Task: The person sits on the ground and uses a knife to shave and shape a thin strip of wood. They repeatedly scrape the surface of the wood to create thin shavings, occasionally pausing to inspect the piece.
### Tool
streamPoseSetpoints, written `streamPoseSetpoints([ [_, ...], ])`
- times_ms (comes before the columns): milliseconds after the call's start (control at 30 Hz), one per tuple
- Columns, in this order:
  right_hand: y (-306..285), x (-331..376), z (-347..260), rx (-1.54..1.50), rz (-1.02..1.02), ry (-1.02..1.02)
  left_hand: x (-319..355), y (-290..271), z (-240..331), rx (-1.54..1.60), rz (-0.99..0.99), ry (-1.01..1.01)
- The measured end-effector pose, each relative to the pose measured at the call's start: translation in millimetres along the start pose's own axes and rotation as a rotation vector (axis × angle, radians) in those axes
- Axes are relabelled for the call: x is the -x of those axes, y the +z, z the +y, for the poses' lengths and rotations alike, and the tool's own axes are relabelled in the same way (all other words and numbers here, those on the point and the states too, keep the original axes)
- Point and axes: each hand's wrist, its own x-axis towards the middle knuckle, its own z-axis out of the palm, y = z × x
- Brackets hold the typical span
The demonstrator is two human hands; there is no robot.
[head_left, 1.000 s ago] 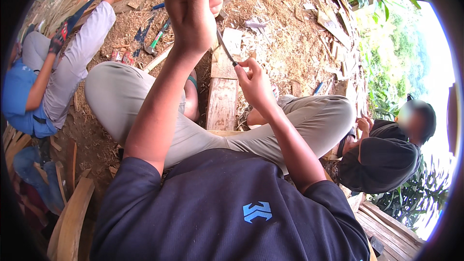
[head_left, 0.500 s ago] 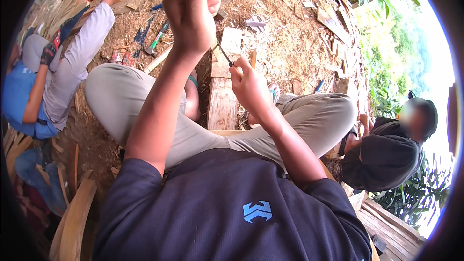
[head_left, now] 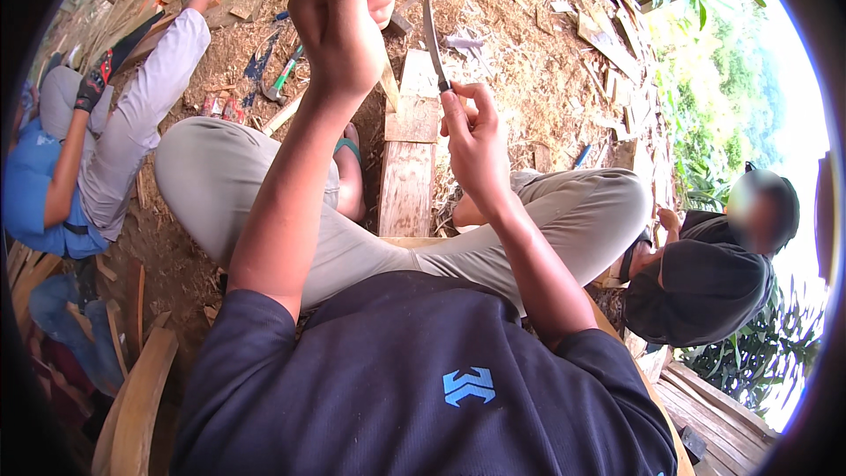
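Knife (head_left: 434,42) rises from right hand (head_left: 476,143) — left hand (head_left: 339,13) just beside.

Left hand (head_left: 339,13) raised high above the left knee (head_left: 211,172), fingers closed in a fist, forearm extended upward and away from the torso. Right hand (head_left: 471,137) lower, to the right of that knee, fingers pinched closed, wrist slightly bent, elbow flexed beside the torso. Hands apart, not touching.
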Motion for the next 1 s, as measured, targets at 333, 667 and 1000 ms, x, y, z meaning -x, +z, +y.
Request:
streamPoseSetpoints([
  [333, 20.5, 8.2, 24.4, 0.291, -0.11, -0.046, -1.3, -1.5, 0.4, -0.001, 0.039, -0.003],
  [667, -4.6, -11.9, 20.1, -0.115, -0.123, 0.164, 0.5, -2.4, 1.6, 0.001, 0.025, 0.011],
  [1000, 26.4, 14.6, 25.9, 0.562, -0.187, -0.151, 2.3, 2.3, -2.4, -0.015, 0.013, 0.011],
])
